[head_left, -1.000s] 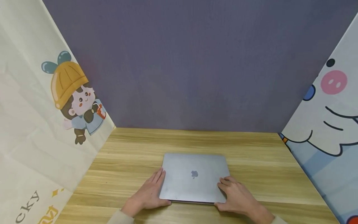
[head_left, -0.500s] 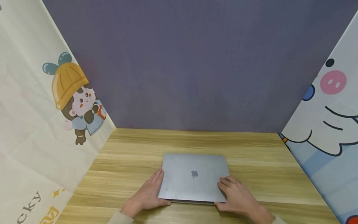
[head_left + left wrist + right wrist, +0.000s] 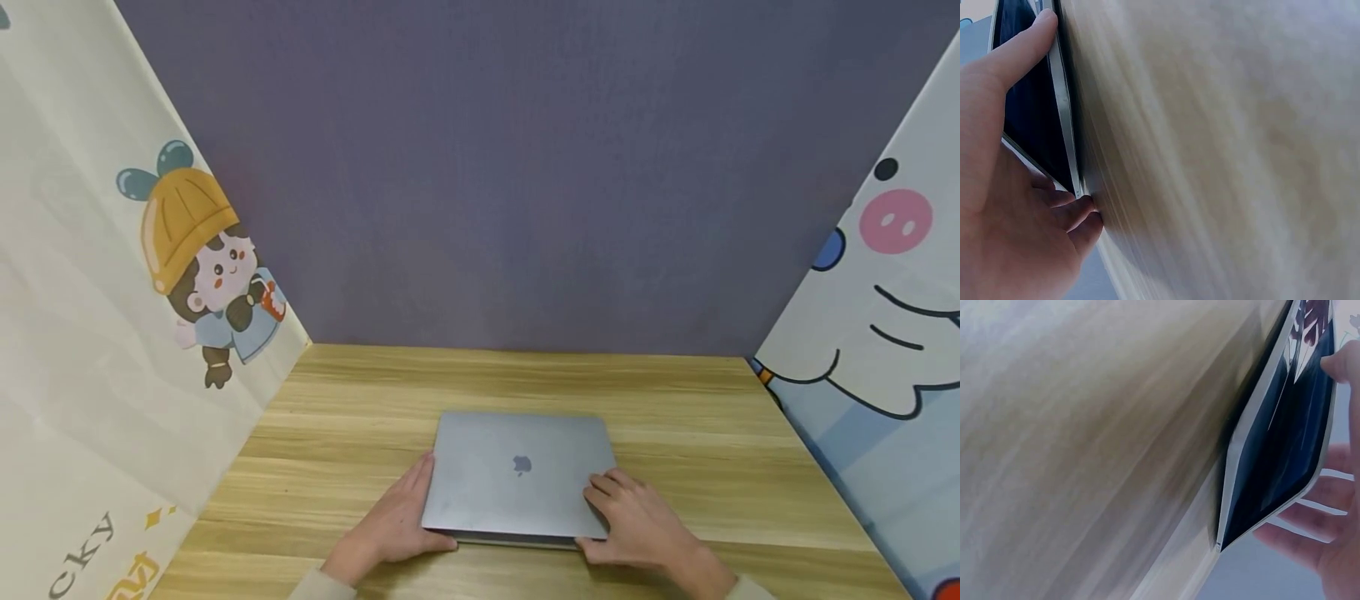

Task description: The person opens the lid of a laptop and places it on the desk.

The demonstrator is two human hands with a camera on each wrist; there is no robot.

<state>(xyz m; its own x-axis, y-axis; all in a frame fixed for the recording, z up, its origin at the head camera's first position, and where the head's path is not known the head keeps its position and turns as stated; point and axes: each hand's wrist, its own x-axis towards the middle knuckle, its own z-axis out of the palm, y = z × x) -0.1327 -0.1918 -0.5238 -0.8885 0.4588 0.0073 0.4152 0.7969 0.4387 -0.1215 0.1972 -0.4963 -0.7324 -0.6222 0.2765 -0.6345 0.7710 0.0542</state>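
A grey laptop (image 3: 510, 500) with a dark apple logo lies on the wooden table, its lid raised a little off the base along the near edge. My left hand (image 3: 393, 518) holds the base at the near left corner, thumb on the front edge and fingers along the left side. At the right, my right hand (image 3: 637, 523) grips the lid, its thumb at the front edge and its fingers over the top. Seen in the right wrist view, the dark screen (image 3: 1300, 450) faces the base across a wedge-shaped gap.
Pale wooden table (image 3: 360, 392) surrounds the laptop on all sides. A dark grey-purple panel (image 3: 525, 175) stands behind it. White sheets with cartoon prints, a child in a yellow hat (image 3: 187, 217) and a pink-snouted figure (image 3: 896, 221), flank the table.
The lid's near edge has risen slightly from the base, widening the dark gap at the front. Both hands have stayed in nearly the same places.
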